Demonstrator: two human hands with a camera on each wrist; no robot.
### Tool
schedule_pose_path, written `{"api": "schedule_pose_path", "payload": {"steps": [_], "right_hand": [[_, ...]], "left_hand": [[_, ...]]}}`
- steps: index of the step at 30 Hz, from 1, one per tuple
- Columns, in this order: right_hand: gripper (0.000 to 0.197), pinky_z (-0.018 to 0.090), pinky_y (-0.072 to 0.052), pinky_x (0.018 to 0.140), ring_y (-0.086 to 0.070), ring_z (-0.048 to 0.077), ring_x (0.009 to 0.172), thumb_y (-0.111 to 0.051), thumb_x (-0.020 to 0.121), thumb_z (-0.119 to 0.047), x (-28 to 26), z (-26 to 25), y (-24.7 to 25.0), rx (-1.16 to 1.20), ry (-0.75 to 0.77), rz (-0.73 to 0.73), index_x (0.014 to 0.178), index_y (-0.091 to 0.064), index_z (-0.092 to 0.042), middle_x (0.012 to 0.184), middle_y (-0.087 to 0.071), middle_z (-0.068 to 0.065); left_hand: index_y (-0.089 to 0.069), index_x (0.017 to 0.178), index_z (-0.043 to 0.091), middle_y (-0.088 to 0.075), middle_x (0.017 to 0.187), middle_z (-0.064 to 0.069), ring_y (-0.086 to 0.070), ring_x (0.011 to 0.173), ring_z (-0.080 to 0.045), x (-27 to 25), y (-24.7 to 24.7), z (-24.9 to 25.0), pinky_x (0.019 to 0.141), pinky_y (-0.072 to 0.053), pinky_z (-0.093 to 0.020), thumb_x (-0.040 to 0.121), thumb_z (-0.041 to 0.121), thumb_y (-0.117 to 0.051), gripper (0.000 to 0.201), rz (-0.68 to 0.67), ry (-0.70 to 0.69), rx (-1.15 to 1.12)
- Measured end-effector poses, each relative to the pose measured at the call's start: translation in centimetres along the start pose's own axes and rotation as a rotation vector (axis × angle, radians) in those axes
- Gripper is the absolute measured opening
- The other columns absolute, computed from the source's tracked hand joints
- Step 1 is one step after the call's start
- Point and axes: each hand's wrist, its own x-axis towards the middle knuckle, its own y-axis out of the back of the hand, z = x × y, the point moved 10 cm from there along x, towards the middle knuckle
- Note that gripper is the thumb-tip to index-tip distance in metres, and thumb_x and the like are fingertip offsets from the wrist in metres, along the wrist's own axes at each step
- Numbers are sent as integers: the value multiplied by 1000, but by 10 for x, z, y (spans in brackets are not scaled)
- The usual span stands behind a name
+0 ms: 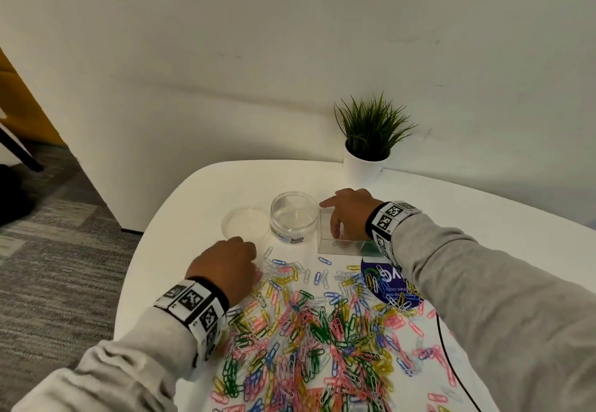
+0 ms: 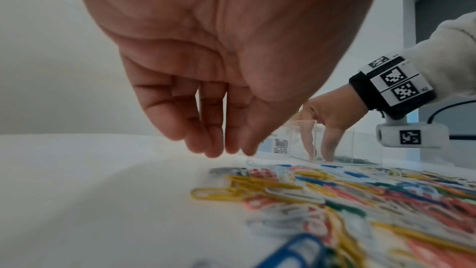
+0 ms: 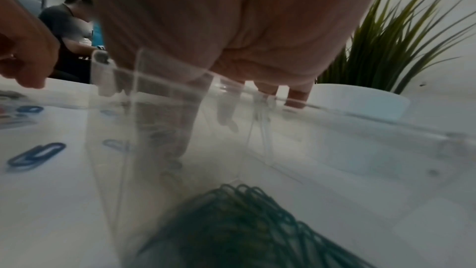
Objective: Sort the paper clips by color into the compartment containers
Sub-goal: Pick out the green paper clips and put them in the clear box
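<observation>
Clips still mostly one big pile, sorting barely started

The clips [image 1: 309, 331] sit in a mixed heap on the near half of the tabletop [image 1: 200, 192], with a small green bunch [image 3: 247, 223] already in the near corner of the clear divided box [image 1: 338, 244] just past the pile. The right hand [image 1: 350, 215] reaches down into that box with straight fingers, grip released, probably just dropping one off; I can't tell if anything's still pinched. The left hand [image 1: 225, 266] hovers at the pile's far left edge, fingers [image 2: 206, 142] bunched and pointing down, holding nothing I can see, likely going for the next clip. The round tub [image 1: 294, 215] and its lid [image 1: 245, 224] stand empty beside the box, close enough for either hand.
</observation>
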Motion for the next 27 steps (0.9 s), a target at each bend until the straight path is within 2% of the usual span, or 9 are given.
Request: {"api": "schedule_pose_path", "payload": {"steps": [4,11,14,17,19,21,23,25,27], "right_hand": [[18,43,-22,116,-17,23,148,-75,82,-34,4,3,-8,-47,-15,-62,68,-64,-34,158,-28,-17],[17,42,-19,118,-10,20,150,-72,84,-38,4,2,-8,-9,0,-113,70,-63,-34,160,-25,-16],[8,41,-20,119,-16,15,149,-73,84,-34,-12,18,23,200,-13,19,77,-69,-32,156,-33,-16],[9,41,-26,116,-30,13,142,-70,85,-32,-44,46,53,197,-108,185,76,-68,-31,150,-44,-14],[6,39,-33,111,-39,16,137,-66,86,-34,-64,66,48,66,-228,143,82,-70,-31,147,-47,-12],[17,39,-35,110,-40,18,135,-60,89,-37,-79,74,31,-25,-301,81,99,-73,-31,149,-45,-10],[23,41,-34,109,-39,18,132,-56,93,-38,-92,57,29,-47,-281,215,109,-71,-32,143,-49,-10],[20,41,-41,101,-47,17,115,-57,93,-36,-106,13,30,44,-165,402,106,-72,-33,124,-59,-10],[21,37,-45,96,-53,14,105,-55,96,-32,-108,-39,7,219,-18,338,109,-71,-34,113,-61,-10]], "left_hand": [[-55,124,31,-55,119,7,-57,109,-15,-6,-2,-11,91,-48,-31,96,49,-47,34,-17,35,-11],[-57,126,34,-54,116,10,-56,107,-12,-27,-6,-17,89,-46,-27,96,50,-49,35,-13,-57,-71],[-50,136,38,-51,124,12,-54,112,-10,-36,-12,-15,94,-46,-28,94,54,-53,46,-45,-133,-111],[-41,145,41,-46,132,13,-48,121,-9,-42,-20,-18,101,-43,-27,91,60,-54,58,-85,-164,-103],[-40,145,43,-43,132,14,-45,122,-9,-46,-24,-19,102,-41,-27,89,60,-57,61,-93,-172,-106],[-41,144,43,-43,130,13,-44,120,-10,-49,-26,-18,102,-41,-28,89,57,-59,60,-78,-185,-110],[-43,143,44,-44,128,13,-44,119,-11,-50,-27,-17,102,-41,-29,90,55,-59,56,-56,-190,-110],[-47,141,43,-45,127,11,-47,118,-11,-51,-29,-19,101,-42,-29,92,50,-59,50,-59,-172,-132],[-54,137,40,-47,124,9,-53,111,-12,-53,-29,-18,96,-45,-27,95,41,-59,42,-59,-166,-166]]}}
